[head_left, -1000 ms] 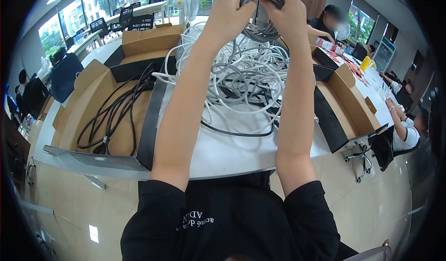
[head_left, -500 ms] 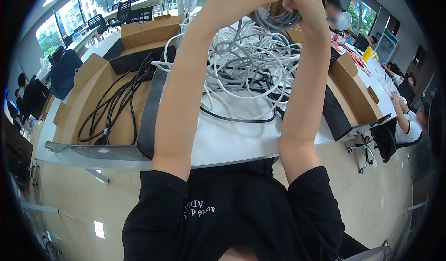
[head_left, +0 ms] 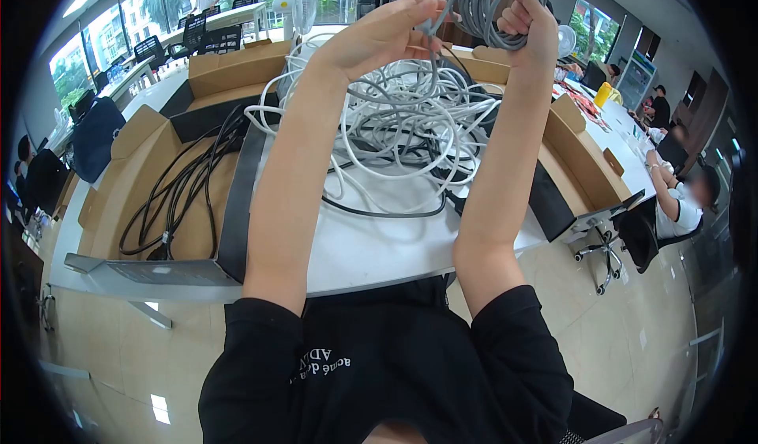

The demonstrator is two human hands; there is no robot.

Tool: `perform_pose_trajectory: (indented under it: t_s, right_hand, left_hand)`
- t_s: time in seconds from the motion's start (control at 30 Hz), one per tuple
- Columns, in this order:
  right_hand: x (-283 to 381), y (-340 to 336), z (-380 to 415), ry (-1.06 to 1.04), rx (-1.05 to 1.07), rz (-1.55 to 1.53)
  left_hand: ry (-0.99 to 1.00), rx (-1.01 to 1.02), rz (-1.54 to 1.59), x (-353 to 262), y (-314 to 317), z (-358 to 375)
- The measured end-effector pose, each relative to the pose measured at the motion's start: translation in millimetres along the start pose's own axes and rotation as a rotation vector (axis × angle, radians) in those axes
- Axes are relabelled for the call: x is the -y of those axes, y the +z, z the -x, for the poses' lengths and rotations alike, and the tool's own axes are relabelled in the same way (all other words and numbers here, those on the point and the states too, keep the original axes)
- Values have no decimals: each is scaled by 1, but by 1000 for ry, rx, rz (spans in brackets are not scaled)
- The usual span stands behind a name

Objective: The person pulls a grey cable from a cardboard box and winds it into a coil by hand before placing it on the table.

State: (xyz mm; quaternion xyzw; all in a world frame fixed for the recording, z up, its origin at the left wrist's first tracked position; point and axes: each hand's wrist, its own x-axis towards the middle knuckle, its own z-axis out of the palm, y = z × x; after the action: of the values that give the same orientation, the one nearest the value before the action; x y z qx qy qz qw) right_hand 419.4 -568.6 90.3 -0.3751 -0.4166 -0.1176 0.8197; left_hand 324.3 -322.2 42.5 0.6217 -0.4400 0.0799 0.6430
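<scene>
A coil of grey cable point(head_left: 478, 8) is held up above the table, with my right hand point(head_left: 534, 27) closed around its right side. To the left of the coil, my left hand point(head_left: 391, 31) pinches a loose grey strand that runs from the coil down towards the pile. Below both hands lies a tangled heap of white, grey and black cables point(head_left: 418, 120). My forearms reach forward on either side of that heap.
An opened cardboard box point(head_left: 103, 223) with a bundle of black cable point(head_left: 178, 199) sits at the left. Another open box point(head_left: 584, 167) stands at the right, and one more point(head_left: 237, 77) behind on the left. A seated person point(head_left: 679, 199) is at the far right.
My left hand has moved left, away from the coil, drawing a strand out. The coil stays in my right hand, and its loops show more openly. The view has shifted slightly.
</scene>
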Motion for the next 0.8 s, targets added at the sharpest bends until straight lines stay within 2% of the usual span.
perform_pose_trajectory:
  t_s: [0.1, 0.13, 0.23, 0.33, 0.43, 0.53, 0.57, 0.63, 0.67, 0.77, 0.8]
  right_hand:
    - [-2, 6, 1, -3, -48, 17]
    - [-1, 8, 2, -27, -89, 29]
    - [4, 2, 2, -71, -167, 53]
    - [12, -19, -1, -56, -174, 63]
    - [19, 10, 21, -126, -264, 93]
    - [21, 10, 25, -116, -305, 224]
    - [21, 9, 25, -106, -323, 272]
    - [20, 3, 26, -17, -224, 274]
    - [22, -3, 26, 22, -178, 280]
    - [17, -13, 26, 78, -73, 221]
    - [17, -13, 27, 122, -81, 212]
  left_hand:
    - [-14, -29, -91, -5, 0, 0]
    - [12, -139, -123, -5, 3, 3]
    - [77, -93, -555, -10, -20, -2]
    - [132, -91, -663, -16, -19, -2]
    - [24, -56, -746, -34, -11, 1]
    - [141, -61, -738, -24, -33, 2]
    - [64, -109, -743, -34, -26, 4]
    - [-86, -200, -749, -65, -1, 13]
    - [53, -254, -672, -64, 1, 15]
    - [74, -277, -645, -72, -1, 18]
    - [203, -369, -675, -60, -6, 14]
